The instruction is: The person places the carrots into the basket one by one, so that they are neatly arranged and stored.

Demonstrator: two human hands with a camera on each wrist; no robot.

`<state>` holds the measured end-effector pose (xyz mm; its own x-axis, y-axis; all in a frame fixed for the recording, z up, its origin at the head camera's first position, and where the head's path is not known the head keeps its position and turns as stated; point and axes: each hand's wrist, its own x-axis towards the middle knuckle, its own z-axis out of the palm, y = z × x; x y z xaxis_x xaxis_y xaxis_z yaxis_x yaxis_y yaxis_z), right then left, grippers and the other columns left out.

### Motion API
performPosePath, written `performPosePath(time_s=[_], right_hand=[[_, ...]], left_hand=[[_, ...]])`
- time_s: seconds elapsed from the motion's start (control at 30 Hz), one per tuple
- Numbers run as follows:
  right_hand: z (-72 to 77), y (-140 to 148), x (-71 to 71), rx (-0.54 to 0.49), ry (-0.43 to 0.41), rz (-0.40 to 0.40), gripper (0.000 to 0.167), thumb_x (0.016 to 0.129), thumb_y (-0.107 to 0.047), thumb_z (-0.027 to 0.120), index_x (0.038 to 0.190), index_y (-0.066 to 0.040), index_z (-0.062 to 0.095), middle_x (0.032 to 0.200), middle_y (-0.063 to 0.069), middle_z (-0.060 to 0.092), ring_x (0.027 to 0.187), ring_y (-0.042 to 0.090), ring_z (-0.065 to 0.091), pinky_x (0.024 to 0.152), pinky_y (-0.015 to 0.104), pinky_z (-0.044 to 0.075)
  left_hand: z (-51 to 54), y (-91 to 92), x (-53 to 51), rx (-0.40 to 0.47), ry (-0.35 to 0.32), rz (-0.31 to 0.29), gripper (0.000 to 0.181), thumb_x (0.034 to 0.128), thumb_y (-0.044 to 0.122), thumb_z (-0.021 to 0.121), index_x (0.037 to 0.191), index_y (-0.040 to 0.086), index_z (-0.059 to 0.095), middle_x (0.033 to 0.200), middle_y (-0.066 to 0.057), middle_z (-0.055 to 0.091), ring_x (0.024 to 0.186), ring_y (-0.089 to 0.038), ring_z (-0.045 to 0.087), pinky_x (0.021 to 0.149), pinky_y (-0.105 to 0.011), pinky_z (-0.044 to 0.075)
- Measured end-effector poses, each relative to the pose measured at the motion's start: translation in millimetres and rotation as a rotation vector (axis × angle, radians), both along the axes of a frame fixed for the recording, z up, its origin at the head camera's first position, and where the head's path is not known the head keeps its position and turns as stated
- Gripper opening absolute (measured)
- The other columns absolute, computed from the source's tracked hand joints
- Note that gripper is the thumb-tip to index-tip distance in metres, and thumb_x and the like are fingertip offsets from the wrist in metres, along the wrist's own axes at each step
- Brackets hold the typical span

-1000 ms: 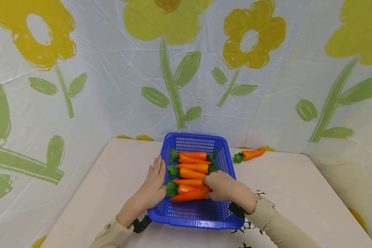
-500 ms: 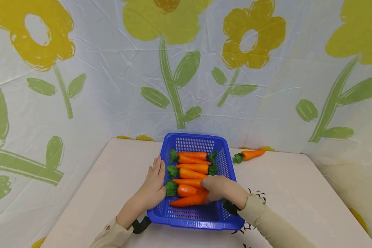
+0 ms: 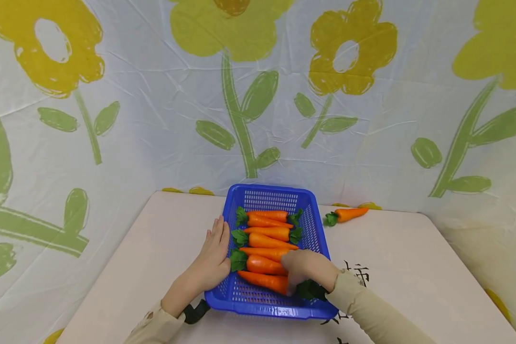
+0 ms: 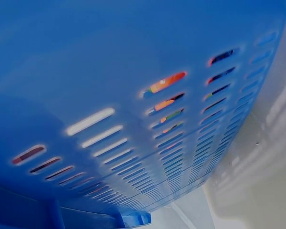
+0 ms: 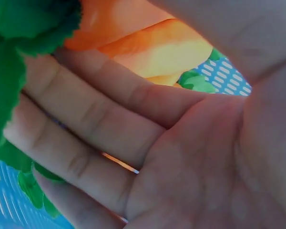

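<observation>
A blue plastic basket (image 3: 271, 313) contains several orange carrots with green leaves, laid crosswise in a column. At its left side my left hand (image 3: 212, 260) lies with straight fingers against the outer wall; the left wrist view shows only the slotted basket wall (image 4: 90, 71). Inside the basket, my right hand (image 3: 307, 267) holds the frontmost carrot (image 3: 262, 281) near its leafy end. In the right wrist view the fingers (image 5: 95, 114) reach toward this carrot (image 5: 119, 21) and its green leaves (image 5: 33, 19). The hand covers the ends of neighbouring carrots.
One more carrot (image 3: 348, 215) lies on the pale table (image 3: 395, 258) behind and right of the basket. Black characters (image 3: 357, 273) are printed on the tabletop. A flower-patterned cloth (image 3: 176, 119) hangs along the table's back edge.
My right hand has moved the front carrot toward the front of the basket, baring the glossy carrot behind it. The left hand has stayed at the basket's side.
</observation>
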<state>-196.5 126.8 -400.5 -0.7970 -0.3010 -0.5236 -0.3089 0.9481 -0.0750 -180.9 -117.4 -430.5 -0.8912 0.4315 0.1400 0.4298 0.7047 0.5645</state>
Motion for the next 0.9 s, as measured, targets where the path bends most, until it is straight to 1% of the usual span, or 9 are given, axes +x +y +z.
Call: performPosePath(time_s=[0.07, 0.1, 0.2, 0.33, 0.4, 0.57, 0.63, 0.73, 0.9], right_hand=[[0.5, 1, 0.6, -0.002, 0.008, 0.008, 0.039, 0.071, -0.03, 0.089, 0.091, -0.011, 0.063, 0.083, 0.001, 0.058, 0.076, 0.02, 0.054, 0.074, 0.036, 0.05], [3.6, 1, 2.4, 0.024, 0.007, 0.006, 0.037, 0.069, -0.029, 0.09, 0.084, -0.014, 0.06, 0.078, 0.0, 0.057, 0.072, 0.019, 0.052, 0.07, 0.035, 0.049], [3.5, -1, 2.0, 0.027, -0.008, 0.002, 0.04, 0.071, -0.031, 0.089, 0.099, -0.014, 0.066, 0.081, -0.002, 0.056, 0.075, 0.018, 0.052, 0.074, 0.033, 0.049], [4.0, -3, -0.9, 0.042, -0.035, -0.012, 0.056, 0.073, -0.035, 0.087, 0.121, -0.017, 0.064, 0.087, -0.004, 0.057, 0.081, 0.017, 0.054, 0.085, 0.033, 0.049], [6.9, -3, -1.2, 0.041, -0.033, -0.014, 0.059, 0.073, -0.036, 0.087, 0.122, -0.016, 0.064, 0.088, -0.004, 0.057, 0.082, 0.017, 0.054, 0.086, 0.035, 0.05], [17.4, 6, 1.6, -0.019, 0.03, 0.027, 0.033, 0.072, -0.031, 0.088, 0.089, -0.014, 0.066, 0.077, -0.002, 0.056, 0.072, 0.017, 0.051, 0.069, 0.032, 0.048], [21.9, 11, 3.2, -0.067, 0.055, 0.039, 0.031, 0.071, -0.026, 0.089, 0.075, -0.016, 0.06, 0.072, -0.001, 0.054, 0.067, 0.016, 0.048, 0.062, 0.031, 0.043], [27.6, 16, 3.4, -0.138, 0.067, 0.058, 0.031, 0.071, -0.023, 0.089, 0.072, -0.016, 0.059, 0.069, -0.002, 0.052, 0.066, 0.015, 0.047, 0.06, 0.03, 0.039], [34.5, 26, -2.4, -0.231, 0.091, 0.096, 0.022, 0.075, -0.018, 0.086, 0.074, -0.014, 0.064, 0.07, -0.004, 0.056, 0.066, 0.014, 0.051, 0.063, 0.031, 0.047]], left_hand=[[-0.2, 0.1, -0.2, -0.001, 0.003, 0.001, 0.079, 0.0885, 0.002, 0.044, 0.154, -0.009, 0.001, 0.162, -0.022, -0.015, 0.148, -0.031, -0.016, 0.117, -0.058, 0.0], [-0.3, 0.1, -0.2, 0.001, 0.001, 0.003, 0.079, 0.0884, 0.002, 0.044, 0.154, -0.009, 0.001, 0.162, -0.022, -0.015, 0.148, -0.031, -0.016, 0.117, -0.058, 0.0], [-0.3, 0.1, 0.1, 0.004, 0.0, 0.005, 0.079, 0.0883, 0.002, 0.044, 0.154, -0.009, 0.001, 0.162, -0.022, -0.015, 0.149, -0.031, -0.016, 0.117, -0.057, -0.001], [-0.3, 0.2, 0.0, 0.011, 0.009, 0.006, 0.08, 0.0879, 0.002, 0.044, 0.154, -0.009, 0.001, 0.163, -0.022, -0.013, 0.149, -0.033, -0.015, 0.117, -0.058, 0.0], [0.0, 0.3, -0.1, 0.008, 0.003, 0.007, 0.08, 0.088, 0.002, 0.044, 0.154, -0.008, 0.0, 0.163, -0.022, -0.013, 0.149, -0.032, -0.015, 0.118, -0.057, -0.001], [0.9, 0.1, 0.1, -0.002, -0.01, 0.007, 0.08, 0.0883, 0.003, 0.044, 0.154, -0.008, 0.001, 0.163, -0.021, -0.014, 0.149, -0.03, -0.016, 0.118, -0.057, -0.001], [0.8, 0.1, 0.0, -0.001, -0.007, 0.007, 0.08, 0.0882, 0.003, 0.044, 0.154, -0.009, 0.002, 0.163, -0.021, -0.014, 0.149, -0.031, -0.016, 0.118, -0.057, -0.001], [0.5, 0.4, 0.1, 0.003, 0.002, 0.007, 0.08, 0.0879, 0.003, 0.044, 0.154, -0.009, 0.002, 0.163, -0.021, -0.013, 0.149, -0.031, -0.015, 0.118, -0.057, 0.0], [-0.4, 0.4, 0.0, 0.023, 0.01, 0.002, 0.08, 0.0871, 0.001, 0.043, 0.154, -0.009, 0.002, 0.163, -0.022, -0.013, 0.149, -0.032, -0.015, 0.117, -0.058, 0.0]])
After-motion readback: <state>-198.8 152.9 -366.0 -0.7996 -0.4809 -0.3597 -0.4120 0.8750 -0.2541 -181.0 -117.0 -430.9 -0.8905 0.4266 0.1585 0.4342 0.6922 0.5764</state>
